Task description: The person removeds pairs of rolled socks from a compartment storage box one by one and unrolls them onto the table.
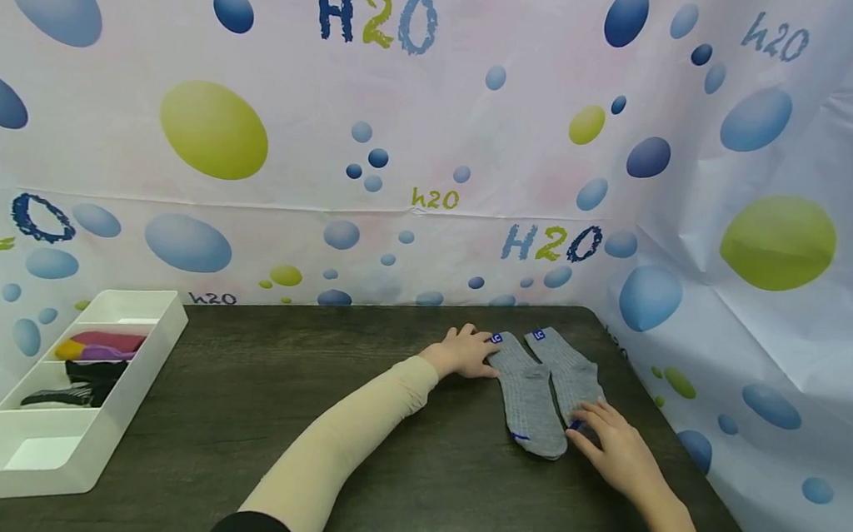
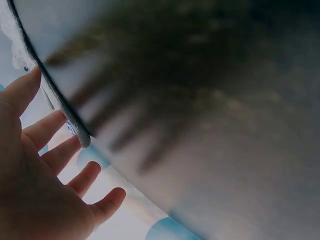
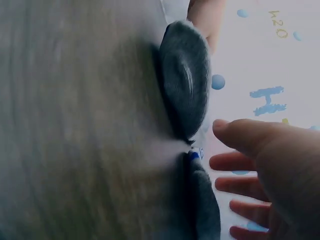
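Two grey socks lie side by side on the dark table, their cuffs with blue marks pointing away. The left sock (image 1: pixel 532 404) is flat, with a blue line near its toe. My left hand (image 1: pixel 462 352) rests at this sock's cuff, its fingers spread, as the left wrist view also shows. Close over the toe end of the right sock (image 1: pixel 567 365) is my right hand (image 1: pixel 618 452), fingers loosely bent and partly covering it. In the right wrist view the thumb and fingers stand apart, beside the sock toes (image 3: pixel 185 80), with nothing between them.
A white divided tray (image 1: pixel 133 402) stands at the table's left side. One compartment contains red, yellow and purple folded cloth items (image 1: pixel 98 351); another has black and striped ones (image 1: pixel 59 396). A printed curtain (image 1: pixel 422 132) hangs behind the table and along its right edge.
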{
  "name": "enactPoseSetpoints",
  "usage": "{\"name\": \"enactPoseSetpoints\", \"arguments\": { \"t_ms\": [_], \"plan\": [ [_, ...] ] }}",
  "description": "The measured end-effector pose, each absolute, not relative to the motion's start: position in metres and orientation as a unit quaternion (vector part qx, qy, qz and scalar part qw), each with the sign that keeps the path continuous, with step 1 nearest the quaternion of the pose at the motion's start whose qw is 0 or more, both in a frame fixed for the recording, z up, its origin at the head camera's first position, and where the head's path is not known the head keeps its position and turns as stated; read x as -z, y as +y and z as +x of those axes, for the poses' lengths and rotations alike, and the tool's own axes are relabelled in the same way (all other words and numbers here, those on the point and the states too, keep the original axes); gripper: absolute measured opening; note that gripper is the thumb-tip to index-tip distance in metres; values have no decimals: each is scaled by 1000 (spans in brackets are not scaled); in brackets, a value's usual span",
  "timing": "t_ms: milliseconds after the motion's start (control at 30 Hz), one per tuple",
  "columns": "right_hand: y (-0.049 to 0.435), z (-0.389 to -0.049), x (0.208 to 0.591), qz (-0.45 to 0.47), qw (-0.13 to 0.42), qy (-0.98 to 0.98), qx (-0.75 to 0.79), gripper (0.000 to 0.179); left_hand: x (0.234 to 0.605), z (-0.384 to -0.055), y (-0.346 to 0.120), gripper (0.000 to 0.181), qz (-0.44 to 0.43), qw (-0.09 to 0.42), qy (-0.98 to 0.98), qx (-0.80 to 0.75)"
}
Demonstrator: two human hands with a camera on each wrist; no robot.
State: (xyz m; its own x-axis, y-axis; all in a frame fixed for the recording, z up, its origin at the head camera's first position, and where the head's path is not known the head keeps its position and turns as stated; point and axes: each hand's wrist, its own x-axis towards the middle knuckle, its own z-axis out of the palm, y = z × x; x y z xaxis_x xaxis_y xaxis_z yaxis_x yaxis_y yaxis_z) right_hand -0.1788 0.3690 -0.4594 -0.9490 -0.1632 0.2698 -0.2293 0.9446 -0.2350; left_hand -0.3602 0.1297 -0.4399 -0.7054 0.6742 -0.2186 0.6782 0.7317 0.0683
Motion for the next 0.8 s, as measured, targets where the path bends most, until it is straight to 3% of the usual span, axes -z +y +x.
{"name": "enactPoseSetpoints", "arguments": {
  "t_ms": [233,800],
  "plan": [
    [370,-179,460,64,27,-987,-142,54,440,-364,128,59,370,116,922,5],
    [368,-180,460,34,-4,-990,-134,60,445,-370,131,57,372,120,921,-1]
  ]
}}
